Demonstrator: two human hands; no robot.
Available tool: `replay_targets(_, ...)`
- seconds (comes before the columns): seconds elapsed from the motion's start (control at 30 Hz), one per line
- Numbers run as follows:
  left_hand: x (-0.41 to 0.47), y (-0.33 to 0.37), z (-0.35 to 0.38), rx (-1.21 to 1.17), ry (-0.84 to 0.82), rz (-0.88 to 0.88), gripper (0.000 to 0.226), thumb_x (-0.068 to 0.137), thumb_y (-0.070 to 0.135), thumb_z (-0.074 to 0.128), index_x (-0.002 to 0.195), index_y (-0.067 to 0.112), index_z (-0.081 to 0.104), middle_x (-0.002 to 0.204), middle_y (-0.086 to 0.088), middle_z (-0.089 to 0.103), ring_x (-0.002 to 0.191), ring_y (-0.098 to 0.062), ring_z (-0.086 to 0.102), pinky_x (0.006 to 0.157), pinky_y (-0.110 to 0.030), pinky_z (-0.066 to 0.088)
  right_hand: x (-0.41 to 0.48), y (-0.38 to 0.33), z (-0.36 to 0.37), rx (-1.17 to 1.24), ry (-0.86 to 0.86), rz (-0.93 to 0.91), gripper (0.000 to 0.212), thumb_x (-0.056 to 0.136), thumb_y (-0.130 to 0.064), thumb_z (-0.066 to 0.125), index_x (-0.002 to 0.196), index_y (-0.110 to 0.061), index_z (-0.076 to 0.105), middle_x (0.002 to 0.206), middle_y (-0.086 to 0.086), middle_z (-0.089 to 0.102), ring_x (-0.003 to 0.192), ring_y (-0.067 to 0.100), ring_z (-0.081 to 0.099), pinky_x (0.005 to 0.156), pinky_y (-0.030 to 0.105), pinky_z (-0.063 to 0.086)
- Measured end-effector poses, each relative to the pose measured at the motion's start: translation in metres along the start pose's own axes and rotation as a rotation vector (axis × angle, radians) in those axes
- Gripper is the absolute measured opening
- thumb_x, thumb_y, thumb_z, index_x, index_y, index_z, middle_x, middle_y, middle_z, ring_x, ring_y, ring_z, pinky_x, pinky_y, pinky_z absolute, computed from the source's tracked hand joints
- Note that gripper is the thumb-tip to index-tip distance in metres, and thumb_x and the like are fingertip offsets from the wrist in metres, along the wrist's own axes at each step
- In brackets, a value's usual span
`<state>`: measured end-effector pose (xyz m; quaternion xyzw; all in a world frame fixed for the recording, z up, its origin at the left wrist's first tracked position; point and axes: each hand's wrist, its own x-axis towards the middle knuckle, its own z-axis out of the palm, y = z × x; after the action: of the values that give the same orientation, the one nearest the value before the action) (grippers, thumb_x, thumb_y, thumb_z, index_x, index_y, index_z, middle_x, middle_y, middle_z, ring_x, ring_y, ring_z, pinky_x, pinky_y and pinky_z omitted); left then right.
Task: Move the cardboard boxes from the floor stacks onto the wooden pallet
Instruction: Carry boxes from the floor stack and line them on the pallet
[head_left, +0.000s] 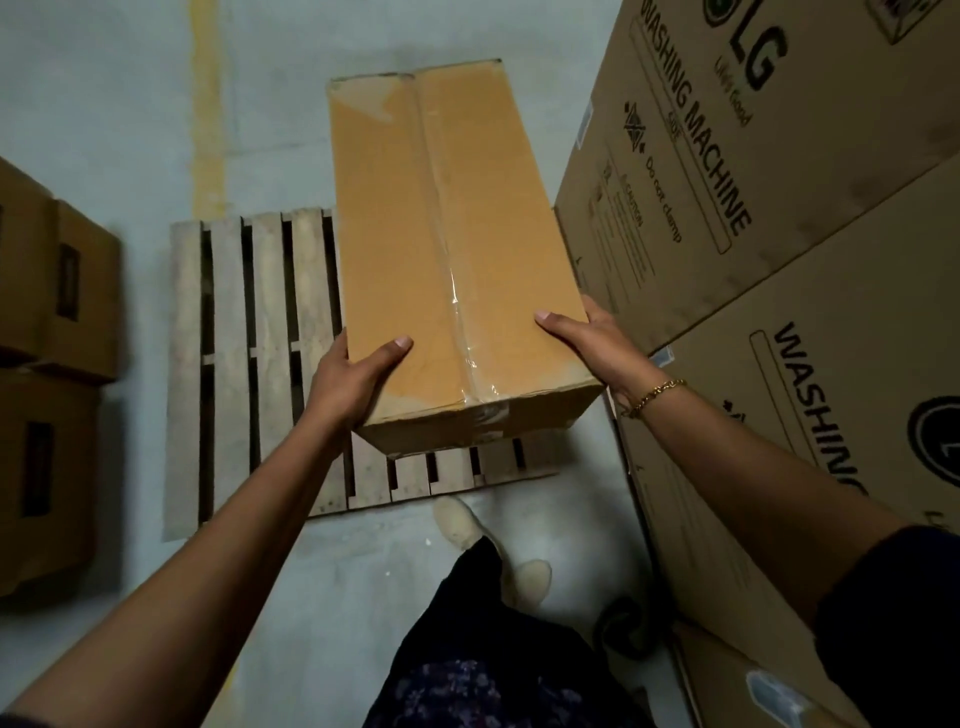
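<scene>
Left hand (358, 374) and right hand (592, 343) grip the box (447, 234) at its near corners, thumbs on top and fingers (592, 309) down the sides. This balances its length over the pallet's (234, 338) right part, beside the cartons (727, 182).

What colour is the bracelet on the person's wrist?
Gold. The chain bracelet shows best in the head view, the only one given.

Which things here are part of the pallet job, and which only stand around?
Job: box, held by left hand and right hand; pallet; stacked boxes at left, probably next.
Around: washing machine cartons; yellow floor line.
</scene>
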<state>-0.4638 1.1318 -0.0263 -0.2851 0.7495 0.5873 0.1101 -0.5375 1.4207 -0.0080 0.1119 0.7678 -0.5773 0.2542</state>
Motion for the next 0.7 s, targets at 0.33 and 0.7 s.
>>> replay_targets(0.33, 0.109, 0.011, 0.031, -0.010, -0.038, 0.013, 0.074, 0.083, 0.053, 0.077, 0.146, 0.025, 0.048, 0.130, 0.004, 0.065, 0.114, -0.018, 0.064, 0.089, -0.031, 0.051, 0.106, 0.005, -0.013, 0.013, 0.047, -0.018, 0.048, 0.095, -0.040, 0.070, 0.139, -0.029, 0.054, 0.118, -0.016, 0.067, 0.106, 0.003, 0.065, 0.084, 0.021, 0.053)
replay_targets(0.7, 0.231, -0.012, 0.086, -0.021, -0.009, -0.034, 0.070, 0.083, 0.052, 0.078, 0.143, 0.031, 0.048, 0.126, 0.005, 0.065, 0.111, -0.016, 0.065, 0.098, -0.041, 0.053, 0.248, 0.044, -0.028, -0.019, 0.030, -0.011, 0.044, 0.096, -0.041, 0.066, 0.138, -0.033, 0.054, 0.118, -0.016, 0.067, 0.104, 0.002, 0.065, 0.080, 0.020, 0.052)
